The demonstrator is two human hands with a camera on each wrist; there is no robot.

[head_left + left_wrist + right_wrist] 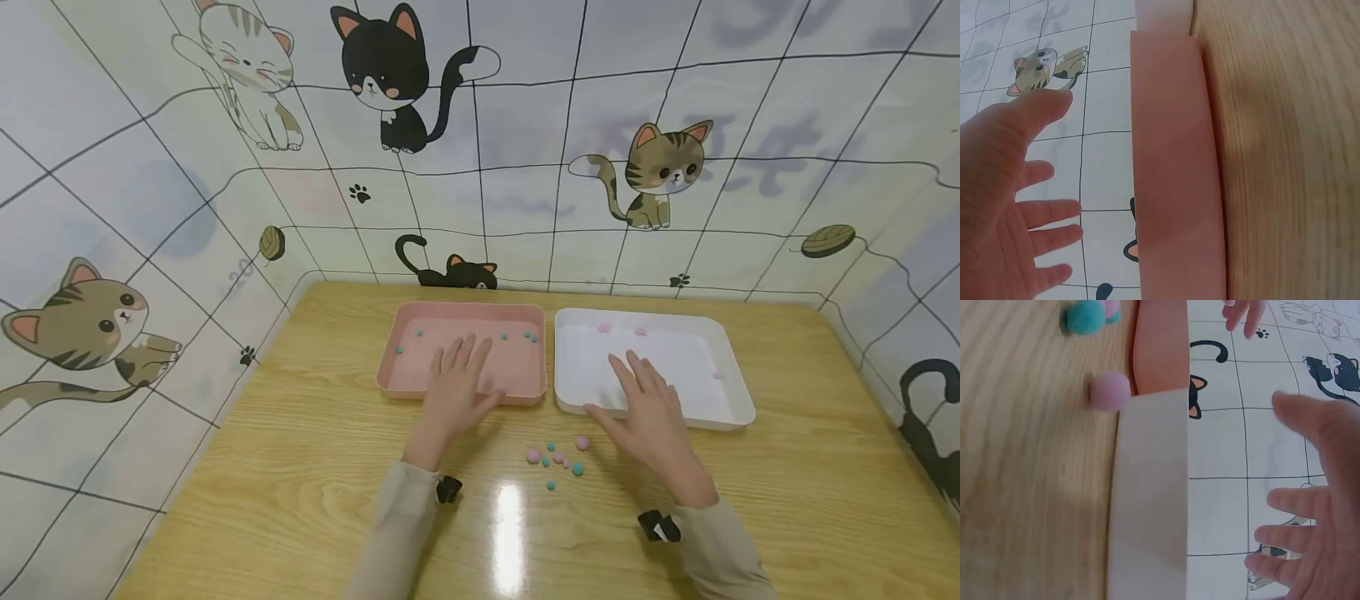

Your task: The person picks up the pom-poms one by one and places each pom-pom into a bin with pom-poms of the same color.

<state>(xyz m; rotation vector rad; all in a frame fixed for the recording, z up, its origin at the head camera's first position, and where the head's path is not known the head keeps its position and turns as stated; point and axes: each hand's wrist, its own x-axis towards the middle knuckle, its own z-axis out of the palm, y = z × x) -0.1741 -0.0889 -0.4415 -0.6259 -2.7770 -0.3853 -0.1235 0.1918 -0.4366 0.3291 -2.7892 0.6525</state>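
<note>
two hands, well apart and holding nothing, spread their fingers over a pair of trays: the left hand (456,387) over the pink tray (519,367), the right hand (651,417) over the near side of the white tray (697,350). four pink balls (533,456) and four teal balls (577,469) lie loose on the counter (285,467), in front of the trays and between the forearms. teal beads (504,337) sit in the pink tray, pink pieces (641,331) in the white one, a split by colour that seems worth keeping. a light fingertip pinch, one ball at a time, would likely serve best; a sweep could set the cluster rolling, and a low release should limit bounce. only the head view shows the trays' insides. the left wrist view gives the pink tray's outer wall and no balls; the right wrist view catches a pink ball near the white tray's corner.
</note>
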